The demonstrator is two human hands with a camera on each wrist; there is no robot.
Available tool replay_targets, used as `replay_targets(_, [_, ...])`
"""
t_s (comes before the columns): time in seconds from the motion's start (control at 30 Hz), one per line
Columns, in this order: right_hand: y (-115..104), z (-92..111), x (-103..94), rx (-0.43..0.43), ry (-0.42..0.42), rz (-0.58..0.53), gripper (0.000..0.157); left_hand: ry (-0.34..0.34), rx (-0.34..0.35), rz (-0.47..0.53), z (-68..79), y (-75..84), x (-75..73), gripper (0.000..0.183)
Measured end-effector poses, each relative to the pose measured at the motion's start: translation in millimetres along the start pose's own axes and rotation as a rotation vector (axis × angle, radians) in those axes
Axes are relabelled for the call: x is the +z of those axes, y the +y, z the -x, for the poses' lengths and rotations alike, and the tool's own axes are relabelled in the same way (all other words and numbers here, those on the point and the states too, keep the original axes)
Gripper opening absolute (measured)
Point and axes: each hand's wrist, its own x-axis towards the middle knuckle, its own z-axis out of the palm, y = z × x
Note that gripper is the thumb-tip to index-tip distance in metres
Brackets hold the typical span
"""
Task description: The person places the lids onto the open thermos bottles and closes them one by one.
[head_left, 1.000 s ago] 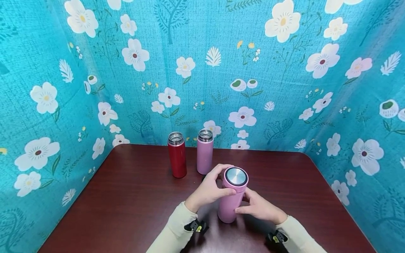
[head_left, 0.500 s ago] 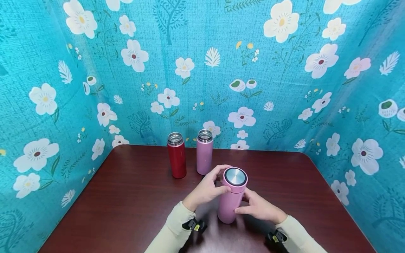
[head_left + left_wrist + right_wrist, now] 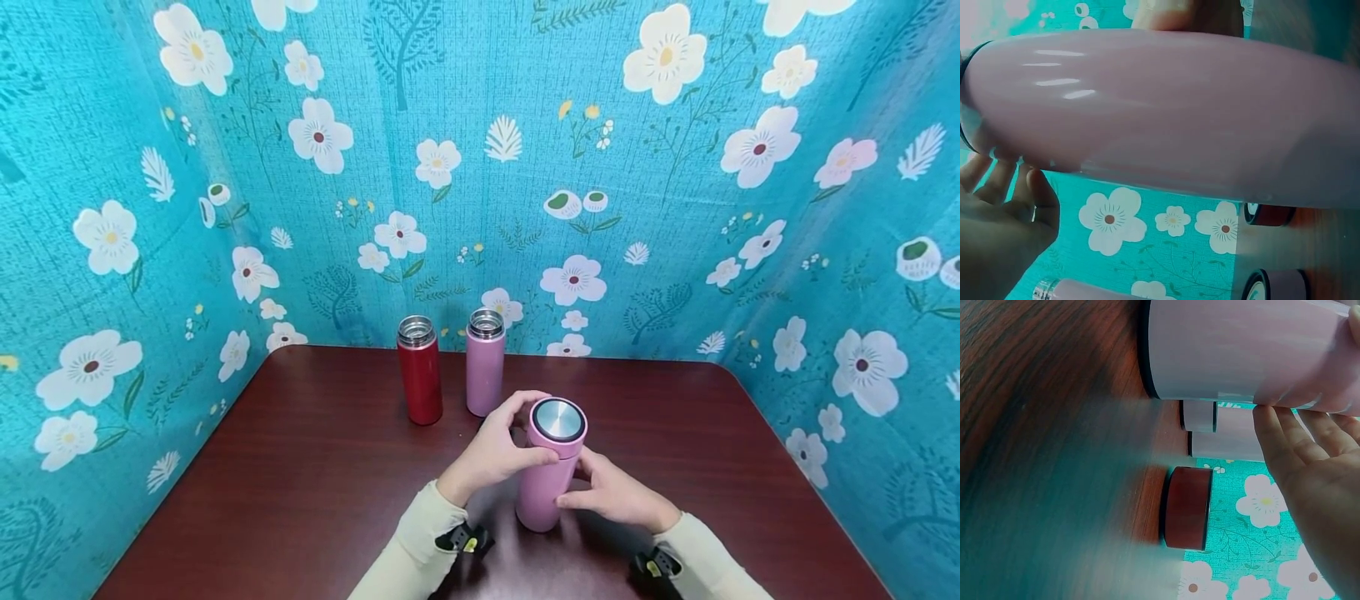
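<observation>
A pink thermos [image 3: 546, 487] stands on the table near its front, capped by a lid with a shiny silver disc on top. My left hand [image 3: 491, 450] holds that lid [image 3: 558, 425], the thumb in front and the fingers round the far side. Lower down, my right hand [image 3: 618, 493] grips the thermos body from the right. In the left wrist view the large pink body [image 3: 1179, 119] hides part of the grip. The right hand's fingers [image 3: 1310, 437] lie along the thermos in the right wrist view.
A red thermos [image 3: 422, 379] and a mauve thermos [image 3: 485, 371] stand uncapped behind the hands. On the table, a red lid [image 3: 1188, 509] and a mauve lid [image 3: 1199, 415] show in the right wrist view. A floral cloth [image 3: 480, 167] surrounds the table.
My left thumb drew back a little on the lid half a second ago and now lies further across it again. The right hand and the thermos stay in place.
</observation>
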Motion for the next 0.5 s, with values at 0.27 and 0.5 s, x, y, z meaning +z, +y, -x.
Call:
replay_targets(0.27, [-0.5,-0.4,-0.8,-0.006,-0.001,0.003,0.070,-0.050,0.018,-0.013,-3.8,-7.8,-6.2,0.064])
replay_targets(0.5, [-2.2,0.1,0.1,-0.008,0.003,0.008,0.070,-0.080,0.071,-0.006,-4.7,-14.7,-7.9,0.066])
